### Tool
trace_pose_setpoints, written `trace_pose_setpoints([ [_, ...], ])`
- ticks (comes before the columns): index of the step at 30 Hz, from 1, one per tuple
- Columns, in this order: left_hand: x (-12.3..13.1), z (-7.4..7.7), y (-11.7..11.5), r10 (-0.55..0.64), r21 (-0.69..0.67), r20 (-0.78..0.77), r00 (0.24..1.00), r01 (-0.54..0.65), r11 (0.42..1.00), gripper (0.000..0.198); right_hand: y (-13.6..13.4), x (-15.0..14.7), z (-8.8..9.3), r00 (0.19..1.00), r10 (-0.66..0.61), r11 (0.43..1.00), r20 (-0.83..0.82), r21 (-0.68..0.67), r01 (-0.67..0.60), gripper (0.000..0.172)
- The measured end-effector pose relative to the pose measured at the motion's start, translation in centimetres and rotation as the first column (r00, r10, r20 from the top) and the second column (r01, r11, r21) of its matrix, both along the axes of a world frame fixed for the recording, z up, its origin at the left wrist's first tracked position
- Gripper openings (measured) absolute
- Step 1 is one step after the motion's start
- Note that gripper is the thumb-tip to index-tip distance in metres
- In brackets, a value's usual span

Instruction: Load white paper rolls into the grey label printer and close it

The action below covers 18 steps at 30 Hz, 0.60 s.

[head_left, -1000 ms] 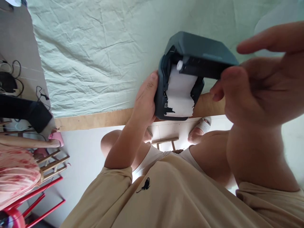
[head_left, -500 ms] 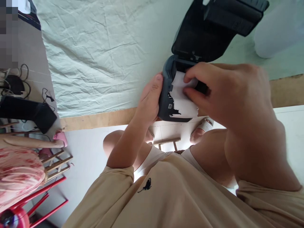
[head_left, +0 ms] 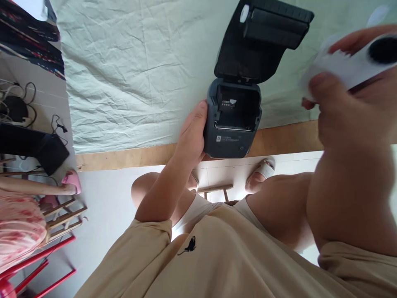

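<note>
A dark grey portable label printer [head_left: 231, 142] lies near the table's front edge with its black lid [head_left: 248, 58] swung up and back. Its paper bay is bare, with a small printed label inside. My left hand [head_left: 192, 134] is wrapped round the printer's left side, thumb on top. Off to the right, my right hand [head_left: 344, 99] grips a white paper roll [head_left: 350, 68] with a dark core end and a ragged torn edge. The roll is clear of the printer and partly blurred. Behind it a pale object [head_left: 376, 16] shows only in part.
A wrinkled pale green cloth [head_left: 133, 74] covers the table, whose wooden edge [head_left: 124, 157] runs along the front. At the left are cables [head_left: 27, 99], a black box-like object [head_left: 34, 142], a seated person's leg [head_left: 37, 185] and red stool legs [head_left: 40, 265].
My right hand has lifted the paper roll out of the printer bay and carried it to the right. The left hand still holds the printer, shifted slightly left in view.
</note>
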<state>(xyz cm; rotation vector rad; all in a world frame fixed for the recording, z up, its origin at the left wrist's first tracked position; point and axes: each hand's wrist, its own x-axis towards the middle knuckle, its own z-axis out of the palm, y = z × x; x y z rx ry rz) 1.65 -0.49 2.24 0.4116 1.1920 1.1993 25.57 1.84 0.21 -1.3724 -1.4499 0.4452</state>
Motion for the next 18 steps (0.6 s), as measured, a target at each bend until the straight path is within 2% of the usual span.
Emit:
trace_pose_setpoints([
  [3, -0.5, -0.7, 0.0, -0.042, 0.050, 0.009, 0.999, 0.041, 0.998, 0.040, 0.5, -0.4, -1.2, 0.987, 0.063, 0.997, 0.146, 0.037, -0.069, 0.035],
  [6, -1.0, -1.4, 0.0, -0.098, 0.110, 0.005, 0.995, 0.097, 0.989, 0.033, 0.3, -0.7, -1.2, 0.939, 0.048, 0.999, 0.341, -0.005, -0.049, 0.029],
  [8, -1.1, -1.7, 0.1, -0.100, 0.122, 0.003, 0.995, 0.099, 0.988, 0.033, 0.3, -0.6, -1.1, 0.934, 0.048, 0.999, 0.354, -0.039, -0.037, 0.035],
  [12, -0.9, -1.5, 0.1, -0.065, 0.100, -0.010, 0.998, 0.065, 0.993, 0.043, 0.6, -0.4, -1.4, 0.917, 0.050, 0.987, 0.395, -0.161, 0.015, 0.061],
  [15, -0.8, -1.2, 0.0, -0.090, 0.116, -0.007, 0.996, 0.090, 0.989, 0.037, 0.7, -0.7, -1.6, 0.893, 0.072, 0.971, 0.444, -0.235, 0.039, 0.065],
  [18, -0.7, -1.0, 0.0, -0.090, 0.106, -0.007, 0.996, 0.090, 0.990, 0.027, 0.4, -0.6, -1.1, 0.914, 0.129, 0.976, 0.384, -0.211, -0.050, 0.069],
])
